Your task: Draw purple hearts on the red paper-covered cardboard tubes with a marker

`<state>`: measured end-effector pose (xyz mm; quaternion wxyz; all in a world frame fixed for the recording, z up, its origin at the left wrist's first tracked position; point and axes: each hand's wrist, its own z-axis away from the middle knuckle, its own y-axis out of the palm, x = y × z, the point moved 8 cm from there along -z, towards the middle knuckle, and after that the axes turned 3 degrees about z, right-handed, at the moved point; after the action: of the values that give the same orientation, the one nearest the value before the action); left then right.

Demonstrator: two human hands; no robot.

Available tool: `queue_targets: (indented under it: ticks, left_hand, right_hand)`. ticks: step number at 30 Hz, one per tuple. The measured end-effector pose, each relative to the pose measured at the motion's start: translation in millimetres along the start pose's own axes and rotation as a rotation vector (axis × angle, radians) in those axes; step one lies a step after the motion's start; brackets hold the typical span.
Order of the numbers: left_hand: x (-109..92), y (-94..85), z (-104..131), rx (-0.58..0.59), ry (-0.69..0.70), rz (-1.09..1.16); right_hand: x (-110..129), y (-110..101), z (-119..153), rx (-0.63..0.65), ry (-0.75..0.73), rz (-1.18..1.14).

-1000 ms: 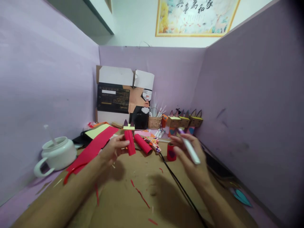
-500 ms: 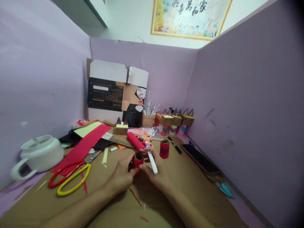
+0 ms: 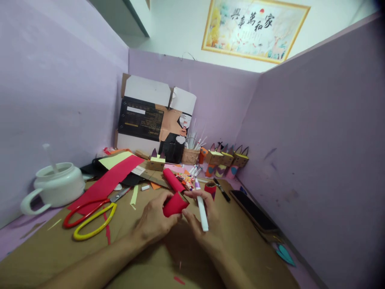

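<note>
A short cardboard tube covered in red paper (image 3: 175, 205) lies tilted in my left hand (image 3: 155, 216), whose fingers wrap its left side. My right hand (image 3: 204, 222) carries a white marker (image 3: 202, 212) with a purple tip end pointing away from me. Its thumb and fingertips are at the tube's right end; whether they press on it I cannot tell. Just behind the right hand stands another red tube (image 3: 210, 190), partly hidden by the fingers. A red paper roll (image 3: 173, 180) lies beyond the left hand.
Scissors (image 3: 93, 216), a red paper strip (image 3: 108, 180) and a white mug (image 3: 60, 184) lie to the left. On the right are a black pen (image 3: 221, 190) and a phone (image 3: 254, 210). Cardboard figures with ears (image 3: 225, 158) and a basket (image 3: 190, 155) stand at the back.
The red tube has tipped from upright to lying sideways, its open end turned to the right. The marker stays in my right hand. The whole view has shifted and tilted slightly.
</note>
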<state>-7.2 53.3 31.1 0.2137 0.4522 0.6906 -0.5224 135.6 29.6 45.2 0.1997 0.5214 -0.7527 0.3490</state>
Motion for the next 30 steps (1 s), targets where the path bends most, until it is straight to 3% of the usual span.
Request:
queue_targets:
  ticks: [5,9,11,15,18,23,27,30]
  left_hand:
    - [1.0,7.3,2.4,0.006,0.02,-0.06]
    - [-3.0,7.6,2.8,0.013,0.034,-0.085]
    - [-7.3,3.6,1.6,0.035,0.067,0.028]
    - [-15.1,-13.2,1.5,0.053,0.22,0.46]
    - [-15.0,-21.0,4.6,0.011,0.329,0.494]
    - [-25.9,-11.8,8.2,0.041,0.379,0.347]
    - [-40.2,-12.6,10.7,0.052,0.4,0.37]
    - [-35.7,-10.9,9.3,0.093,0.337,0.437]
  right_hand:
    - [-7.7,4.4,-0.4,-0.003,-0.006,0.039]
    - [-13.7,3.7,-0.4,-0.043,0.056,-0.065]
    - [-15.4,-0.3,-1.1,-0.071,0.112,-0.157]
    - [-23.4,-11.9,-1.6,-0.208,0.252,-0.431]
    - [-28.5,-11.5,0.1,-0.281,0.322,-0.631]
    - [-36.2,7.6,8.7,-0.214,0.469,-0.695]
    - [-44.0,19.8,17.0,-0.162,0.554,-0.666]
    - [-44.8,26.4,19.1,-0.107,0.566,-0.669]
